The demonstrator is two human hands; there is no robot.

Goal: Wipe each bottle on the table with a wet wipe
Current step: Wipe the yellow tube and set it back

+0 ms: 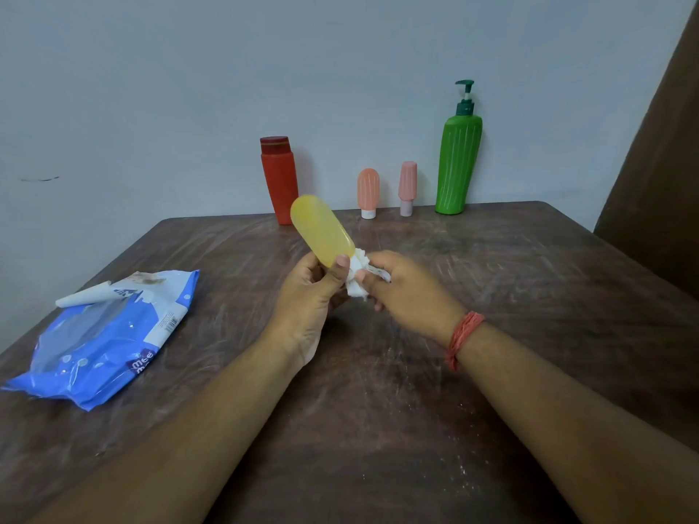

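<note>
The left hand (308, 293) has its thumb and fingers closed round the lower end of a translucent yellow, round-ended plastic bottle (321, 230), while the right hand (406, 291), the nearer one to that end, pinches a crumpled white wet wipe (357, 276) against it. The bottle is held in the air above the scuffed brown table (472, 296), its long axis rising up and to the left away from the wipe, so the wipe's likely path runs along that line toward the rounded top. Its skin looks smooth, glossy and unlabelled.
</note>
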